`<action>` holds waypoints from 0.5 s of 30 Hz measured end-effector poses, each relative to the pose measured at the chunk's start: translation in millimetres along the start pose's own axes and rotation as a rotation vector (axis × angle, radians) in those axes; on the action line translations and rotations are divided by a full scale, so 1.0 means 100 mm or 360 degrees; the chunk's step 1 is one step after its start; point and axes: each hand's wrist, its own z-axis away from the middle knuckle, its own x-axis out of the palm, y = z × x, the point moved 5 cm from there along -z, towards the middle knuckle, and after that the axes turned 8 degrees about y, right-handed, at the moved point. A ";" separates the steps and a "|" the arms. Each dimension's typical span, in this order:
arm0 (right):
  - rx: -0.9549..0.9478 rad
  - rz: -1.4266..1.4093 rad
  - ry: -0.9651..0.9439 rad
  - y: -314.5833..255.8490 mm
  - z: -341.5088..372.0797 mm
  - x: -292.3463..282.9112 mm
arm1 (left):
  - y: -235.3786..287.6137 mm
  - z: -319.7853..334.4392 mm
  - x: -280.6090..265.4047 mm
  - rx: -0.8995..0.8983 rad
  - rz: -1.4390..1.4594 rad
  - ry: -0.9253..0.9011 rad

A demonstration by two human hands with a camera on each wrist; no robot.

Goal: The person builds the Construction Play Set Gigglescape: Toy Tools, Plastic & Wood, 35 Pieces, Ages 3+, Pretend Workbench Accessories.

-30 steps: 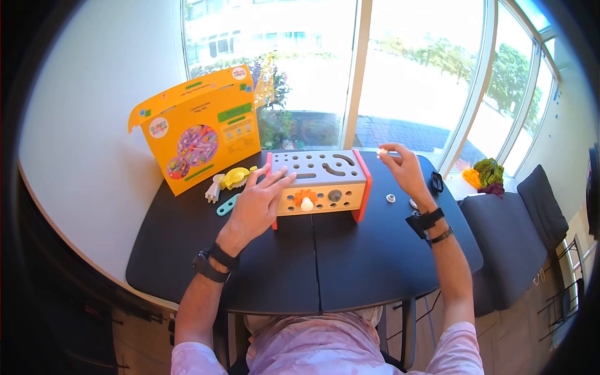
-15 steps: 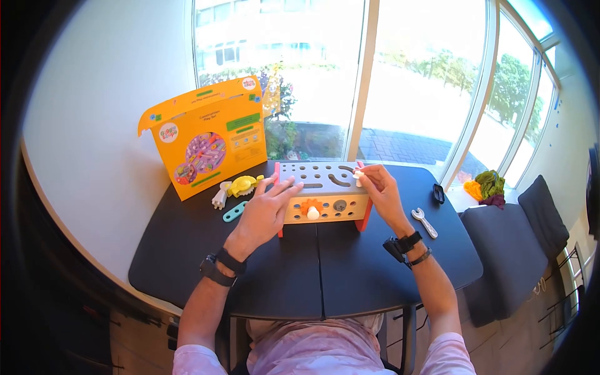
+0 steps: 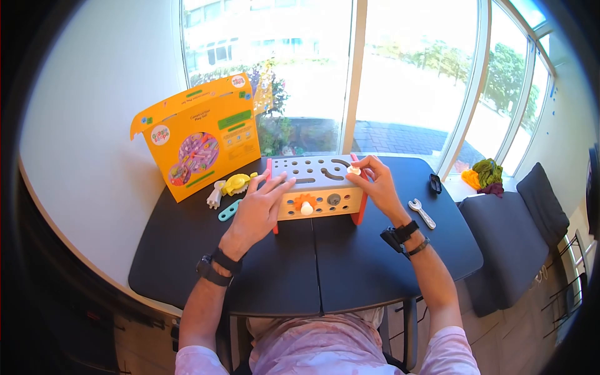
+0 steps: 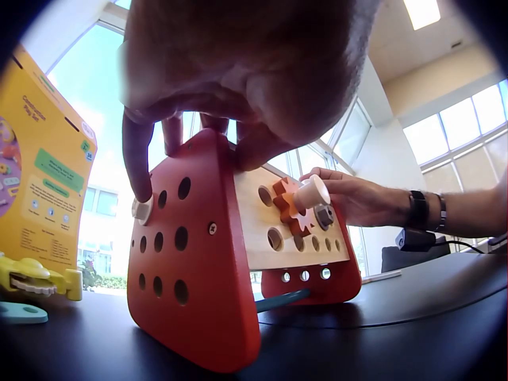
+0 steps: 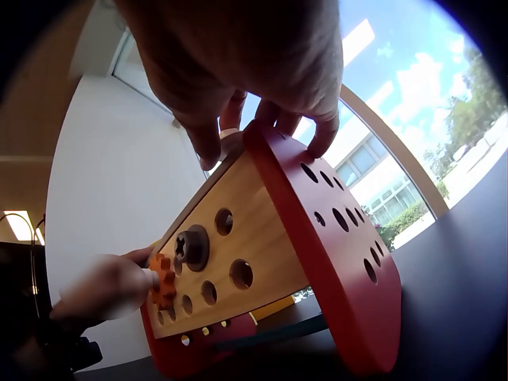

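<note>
A toy workbench (image 3: 312, 195) with a grey holed top, wooden front and red end panels stands on the black table. My left hand (image 3: 257, 203) rests on its left end, fingers spread over the top's edge; one fingertip touches a white knob (image 4: 143, 209) on the outer panel. My right hand (image 3: 377, 182) pinches a small white piece (image 3: 354, 170) over the right end of the top; its lower part is hidden by the fingers. On the front sit an orange gear (image 3: 305, 201) with a white bolt (image 3: 306, 209) and a grey screw (image 3: 334, 199).
An orange box (image 3: 206, 137) stands at the back left. Before it lie a yellow toy tool (image 3: 236, 184), a white piece (image 3: 214, 195) and a teal strip (image 3: 229, 210). On the right are a toy wrench (image 3: 422, 214) and a black object (image 3: 435, 183). A window runs behind.
My right hand has come left from beside the workbench to its top right, carrying the small white piece. The wrench, partly covered earlier, now shows. My left hand has stayed on the workbench.
</note>
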 end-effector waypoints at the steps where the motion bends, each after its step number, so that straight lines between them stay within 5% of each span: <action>1: -0.0024 0.0031 0.0011 -0.01 0.00 0.01 | 0.00 0.00 0.01 -0.0008 0.0011 0.0004; 8: 0.0202 -0.0327 0.0056 0.10 0.05 0.04 | 0.00 0.01 -0.01 0.0013 -0.0006 -0.0001; 15: 0.0032 -0.0003 0.0126 -0.03 0.08 0.07 | -0.01 0.00 0.02 0.0005 -0.0014 -0.0003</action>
